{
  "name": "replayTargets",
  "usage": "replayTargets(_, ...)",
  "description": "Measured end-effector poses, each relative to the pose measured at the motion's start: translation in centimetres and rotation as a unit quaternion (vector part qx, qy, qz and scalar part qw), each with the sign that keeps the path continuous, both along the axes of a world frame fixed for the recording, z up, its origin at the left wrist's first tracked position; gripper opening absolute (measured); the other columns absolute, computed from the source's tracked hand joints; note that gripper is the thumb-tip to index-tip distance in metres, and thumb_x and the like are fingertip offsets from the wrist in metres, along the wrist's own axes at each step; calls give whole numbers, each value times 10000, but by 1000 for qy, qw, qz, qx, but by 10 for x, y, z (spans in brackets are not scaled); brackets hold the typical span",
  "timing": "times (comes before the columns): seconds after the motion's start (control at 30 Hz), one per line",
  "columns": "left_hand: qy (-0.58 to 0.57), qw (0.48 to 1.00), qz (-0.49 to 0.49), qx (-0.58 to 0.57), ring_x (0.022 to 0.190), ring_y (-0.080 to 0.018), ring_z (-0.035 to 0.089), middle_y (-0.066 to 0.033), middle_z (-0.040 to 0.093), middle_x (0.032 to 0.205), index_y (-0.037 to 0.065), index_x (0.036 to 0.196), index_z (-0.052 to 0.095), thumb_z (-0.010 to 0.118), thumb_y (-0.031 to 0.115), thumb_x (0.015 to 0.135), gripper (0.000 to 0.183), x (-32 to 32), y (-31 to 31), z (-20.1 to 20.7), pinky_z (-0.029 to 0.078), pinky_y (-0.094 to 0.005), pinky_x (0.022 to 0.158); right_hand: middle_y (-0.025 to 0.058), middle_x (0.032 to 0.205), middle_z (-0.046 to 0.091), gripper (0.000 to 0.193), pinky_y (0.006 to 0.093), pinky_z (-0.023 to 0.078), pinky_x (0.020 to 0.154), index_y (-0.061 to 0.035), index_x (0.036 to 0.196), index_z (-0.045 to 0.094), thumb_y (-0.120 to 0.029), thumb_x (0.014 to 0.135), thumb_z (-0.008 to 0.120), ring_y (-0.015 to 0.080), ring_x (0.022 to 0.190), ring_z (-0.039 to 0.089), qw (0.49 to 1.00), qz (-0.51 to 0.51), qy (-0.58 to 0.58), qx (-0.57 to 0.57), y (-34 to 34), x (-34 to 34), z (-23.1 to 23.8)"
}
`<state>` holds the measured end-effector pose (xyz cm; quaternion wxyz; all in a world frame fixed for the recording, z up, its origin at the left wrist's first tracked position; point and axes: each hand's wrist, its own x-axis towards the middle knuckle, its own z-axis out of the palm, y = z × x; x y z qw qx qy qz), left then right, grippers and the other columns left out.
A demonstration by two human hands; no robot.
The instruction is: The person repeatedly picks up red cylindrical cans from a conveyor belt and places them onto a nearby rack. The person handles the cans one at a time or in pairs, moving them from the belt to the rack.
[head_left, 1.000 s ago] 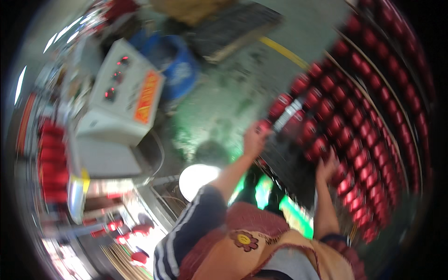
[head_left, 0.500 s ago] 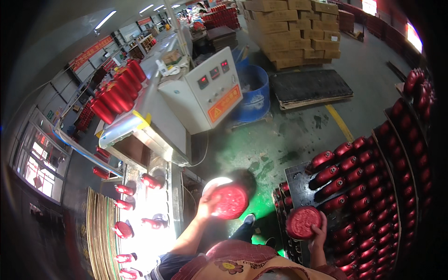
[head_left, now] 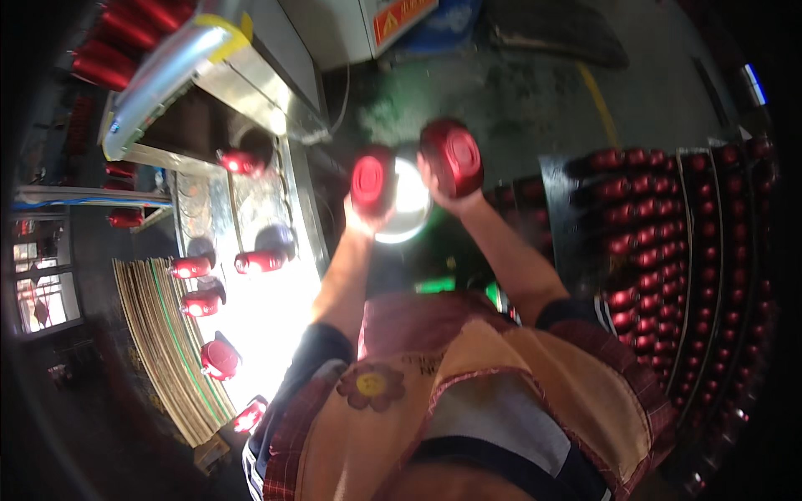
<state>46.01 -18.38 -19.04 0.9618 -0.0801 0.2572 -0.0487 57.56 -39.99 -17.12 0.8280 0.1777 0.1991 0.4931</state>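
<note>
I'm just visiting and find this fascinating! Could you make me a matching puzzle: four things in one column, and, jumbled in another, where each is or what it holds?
Things
1. Left hand
2. Orange label
3. Right hand
4. Stack of thin boards

Places or states
A. On the pale cabinet at the picture's top
B. Beside the brightly lit surface, on its left
C. Holding the red container on the right
D. Holding the red container on the left

Right pairs: 1-D, 2-A, 3-C, 4-B
</note>
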Motion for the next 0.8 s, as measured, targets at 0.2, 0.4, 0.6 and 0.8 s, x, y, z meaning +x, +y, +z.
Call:
replayTargets(0.2,-55,989,-24,-137,1090,-315,604,-164,592,1266,73,1286,570,589,474,905,554,27,19,13,540,-442,912,211,1386,496,689,451,506,950,-103,1381,534,-552,867,629,347,1206,537,992,20,-64,103,55,12,-8)
replayTargets(0.4,-117,982,-61,-136,1078,-272,599,-135,600,1247,58,1264,568,627,464,903,546,38,30,11,554,-388,888,225,1382,500,689,459,522,950,-110,1398,514,-552,879,615,374,1183,556,994,-22,-88,67,69,16,-9)
replayTargets(0.6,-76,983,15,-168,1034,-372,617,-159,575,1246,90,1300,554,597,526,876,610,36,26,-12,575,-469,753,198,1415,479,708,431,536,914,-122,1394,522,-539,841,668,357,1157,574,997,11,-55,46,61,8,-12)
replayTargets(0.8,18,998,20,57,1217,-358,567,-198,513,1409,79,1415,473,515,413,995,538,-39,-4,2,513,-527,975,94,1434,479,692,407,504,916,-180,1389,537,-425,781,759,283,1199,534,995,91,22,25,15,5,-42)
